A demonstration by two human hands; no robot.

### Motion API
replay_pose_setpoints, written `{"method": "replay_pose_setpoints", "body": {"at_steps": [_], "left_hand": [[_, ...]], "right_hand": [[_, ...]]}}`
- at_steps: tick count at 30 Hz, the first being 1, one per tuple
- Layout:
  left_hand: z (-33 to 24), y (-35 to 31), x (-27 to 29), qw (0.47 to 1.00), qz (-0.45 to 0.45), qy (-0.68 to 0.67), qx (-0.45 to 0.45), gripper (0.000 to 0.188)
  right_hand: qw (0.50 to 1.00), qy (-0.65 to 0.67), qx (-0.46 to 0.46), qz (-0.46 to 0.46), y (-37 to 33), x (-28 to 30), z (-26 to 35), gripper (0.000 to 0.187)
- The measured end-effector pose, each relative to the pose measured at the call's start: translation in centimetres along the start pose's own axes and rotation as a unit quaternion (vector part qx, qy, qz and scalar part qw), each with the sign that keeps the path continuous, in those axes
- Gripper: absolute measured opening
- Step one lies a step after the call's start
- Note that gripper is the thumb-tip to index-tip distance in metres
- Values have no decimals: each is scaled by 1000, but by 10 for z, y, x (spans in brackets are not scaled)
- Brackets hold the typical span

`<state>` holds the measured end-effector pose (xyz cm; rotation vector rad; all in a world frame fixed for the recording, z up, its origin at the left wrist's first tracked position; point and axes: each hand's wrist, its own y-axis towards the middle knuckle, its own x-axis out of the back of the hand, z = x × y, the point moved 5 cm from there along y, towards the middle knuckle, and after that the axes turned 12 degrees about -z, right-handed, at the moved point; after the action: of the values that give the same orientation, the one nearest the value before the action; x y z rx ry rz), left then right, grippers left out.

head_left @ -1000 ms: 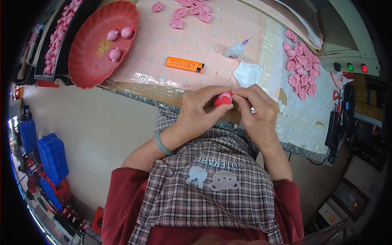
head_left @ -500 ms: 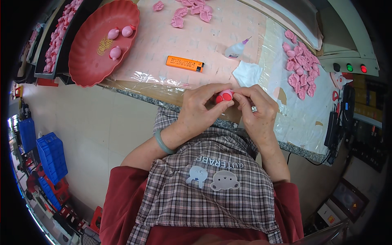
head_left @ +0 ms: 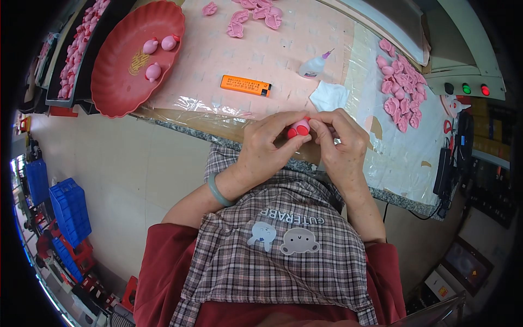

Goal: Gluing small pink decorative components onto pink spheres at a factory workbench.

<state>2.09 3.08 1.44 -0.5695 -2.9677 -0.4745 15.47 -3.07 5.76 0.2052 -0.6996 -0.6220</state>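
Note:
A small pink figurine (head_left: 299, 127) with two red oval feet is pinched between both hands, just above the table's near edge. My left hand (head_left: 268, 139) grips it from the left between thumb and fingers. From the right, my right hand (head_left: 342, 137) presses thumb and forefinger against its side and top; the fingertips partly cover it. Just beyond the hands lie a folded white cloth (head_left: 330, 97) and a small clear bottle (head_left: 313, 66) with a purple needle tip. An orange lighter (head_left: 245, 85) rests farther left on the pink mat.
A red scalloped tray (head_left: 111, 87) at the left bears 3 pink figurines. Beside it, a black bin (head_left: 54, 87) is full of similar pieces. Loose pink parts (head_left: 403, 82) are heaped at the right, with more (head_left: 256, 13) at the far side. Blue crates (head_left: 71, 212) stand on the floor.
The figurine has turned slightly in my fingers, and its red feet show more fully. My right thumb and forefinger have shifted a little up and left along it.

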Motion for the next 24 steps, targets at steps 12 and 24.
{"method": "replay_pose_setpoints", "body": {"at_steps": [12,24], "left_hand": [[-2,0,0,1000,-2,19,-17,38],[1,-1,1,1000,11,-22,-3,38]], "right_hand": [[1000,3,-8,-14,-5,3,-3,2],[999,-20,-3,-30,1,1,-3,3]]}}
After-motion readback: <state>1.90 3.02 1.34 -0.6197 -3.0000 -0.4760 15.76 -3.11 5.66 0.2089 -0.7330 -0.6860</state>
